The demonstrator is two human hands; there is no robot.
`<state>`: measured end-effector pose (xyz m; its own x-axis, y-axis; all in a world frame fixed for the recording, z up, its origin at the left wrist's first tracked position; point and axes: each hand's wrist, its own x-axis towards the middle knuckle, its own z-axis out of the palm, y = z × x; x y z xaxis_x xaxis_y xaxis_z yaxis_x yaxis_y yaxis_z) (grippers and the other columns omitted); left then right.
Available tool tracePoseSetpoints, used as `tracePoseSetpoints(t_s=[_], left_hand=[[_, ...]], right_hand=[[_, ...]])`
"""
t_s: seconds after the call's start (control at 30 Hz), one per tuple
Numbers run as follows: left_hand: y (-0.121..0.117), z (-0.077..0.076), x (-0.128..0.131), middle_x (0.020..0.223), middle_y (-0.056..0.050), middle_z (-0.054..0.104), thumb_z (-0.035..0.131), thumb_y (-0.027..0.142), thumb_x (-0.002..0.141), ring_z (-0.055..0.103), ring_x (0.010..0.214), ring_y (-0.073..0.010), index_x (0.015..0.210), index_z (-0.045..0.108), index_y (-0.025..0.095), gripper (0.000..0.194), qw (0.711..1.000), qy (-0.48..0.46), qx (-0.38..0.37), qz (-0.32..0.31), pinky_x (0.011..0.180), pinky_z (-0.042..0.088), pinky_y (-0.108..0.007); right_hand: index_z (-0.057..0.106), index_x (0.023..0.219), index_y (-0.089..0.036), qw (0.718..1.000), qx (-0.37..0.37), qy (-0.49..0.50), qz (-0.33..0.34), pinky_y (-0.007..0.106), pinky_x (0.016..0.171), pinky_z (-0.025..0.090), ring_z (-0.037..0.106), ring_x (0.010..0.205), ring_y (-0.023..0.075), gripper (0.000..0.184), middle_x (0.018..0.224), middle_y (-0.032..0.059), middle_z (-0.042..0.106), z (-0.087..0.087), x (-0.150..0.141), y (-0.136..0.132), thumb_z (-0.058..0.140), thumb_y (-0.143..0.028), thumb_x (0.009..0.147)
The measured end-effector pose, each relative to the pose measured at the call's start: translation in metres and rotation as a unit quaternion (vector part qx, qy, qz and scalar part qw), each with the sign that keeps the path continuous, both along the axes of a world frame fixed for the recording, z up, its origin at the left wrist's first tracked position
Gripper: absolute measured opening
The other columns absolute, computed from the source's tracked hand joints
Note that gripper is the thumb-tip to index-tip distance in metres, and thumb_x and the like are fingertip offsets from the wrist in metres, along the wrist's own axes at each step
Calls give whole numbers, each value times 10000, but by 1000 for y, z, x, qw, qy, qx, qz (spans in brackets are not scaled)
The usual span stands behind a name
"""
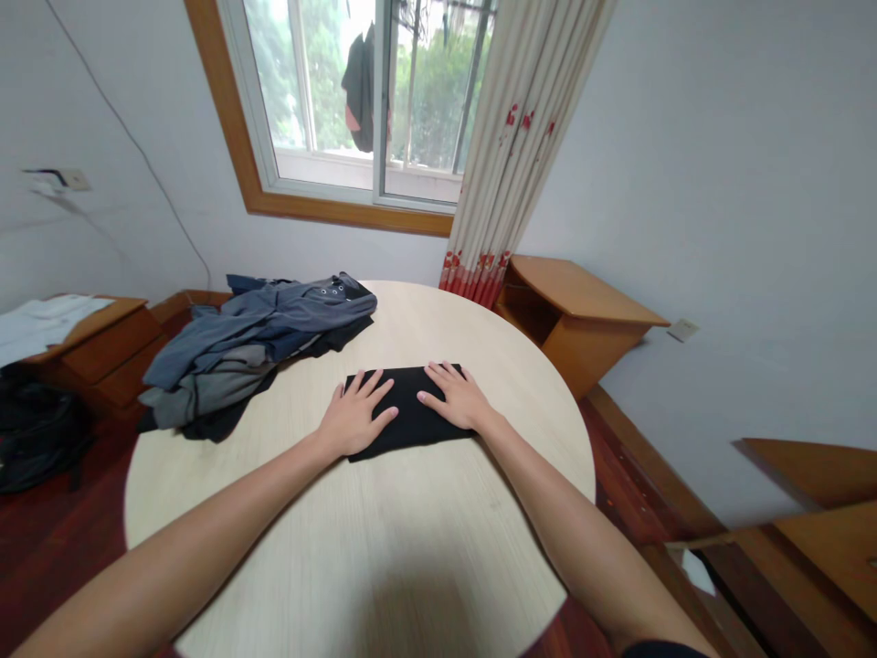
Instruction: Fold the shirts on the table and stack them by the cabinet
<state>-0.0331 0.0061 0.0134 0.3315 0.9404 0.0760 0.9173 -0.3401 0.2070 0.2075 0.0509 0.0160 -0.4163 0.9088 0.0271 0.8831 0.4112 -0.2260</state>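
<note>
A black garment (411,416), folded into a flat rectangle, lies on the round pale wooden table (425,512). My left hand (354,416) rests flat on its left end with the fingers spread. On the right end lies my right hand (458,397), palm down, fingers stretched out and thumb pointing inward. Both hands press against the cloth without gripping it. What kind of garment it is cannot be made out in its folded state.
A loose heap of grey, blue and black clothes (260,334) covers the table's back left. Behind the table hang a curtain (527,119) and a window. Wooden cabinets (582,311) stand at the right, a nightstand (102,343) and black bag (41,429) at the left.
</note>
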Motion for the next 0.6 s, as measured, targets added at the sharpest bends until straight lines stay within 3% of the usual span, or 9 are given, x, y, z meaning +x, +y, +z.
tracePoseSetpoints(t_s=[0.2,0.3,0.33,0.4,0.5,0.6], left_hand=[[3,-4,-9,1657,-78,191,338,605,982,176,1526,-334,1553,361,237,680,1000,-21,-5,5,1184,211,-593],[11,-7,-13,1655,-103,189,348,611,975,183,1525,-332,1546,375,231,686,999,-39,-4,-5,1183,212,-588],[14,-8,-14,1655,-108,189,345,612,975,177,1527,-327,1545,377,224,691,999,-45,-5,-14,1188,207,-578],[23,-10,-15,1657,-109,183,329,607,980,157,1533,-312,1547,372,210,693,998,-54,-9,-33,1200,189,-559],[35,-10,-19,1661,-106,174,297,560,1000,144,1537,-294,1548,363,207,655,997,-70,0,-27,1206,163,-565],[40,-10,-24,1661,-102,190,259,492,1021,160,1535,-280,1545,359,218,600,995,-98,30,22,1201,179,-565]], right_hand=[[371,1544,-254,996,-17,42,-73,588,1196,184,260,1503,310,701,1618,93,310,-6,25,8,393,-658,972],[468,1488,-218,992,55,56,-101,593,1195,167,317,1479,310,587,1559,134,418,2,27,0,429,-542,1000],[493,1470,-215,990,89,63,-85,589,1199,149,323,1476,306,563,1547,138,437,6,23,-5,457,-513,994],[508,1461,-240,990,118,81,9,566,1206,147,330,1473,296,572,1553,121,433,14,11,-17,528,-513,959],[469,1489,-296,978,52,81,185,548,1204,179,322,1477,302,711,1586,93,383,17,-10,-32,625,-609,870],[453,1498,-305,976,15,58,207,562,1209,149,293,1489,317,800,1593,94,366,10,-16,-30,662,-665,815]])
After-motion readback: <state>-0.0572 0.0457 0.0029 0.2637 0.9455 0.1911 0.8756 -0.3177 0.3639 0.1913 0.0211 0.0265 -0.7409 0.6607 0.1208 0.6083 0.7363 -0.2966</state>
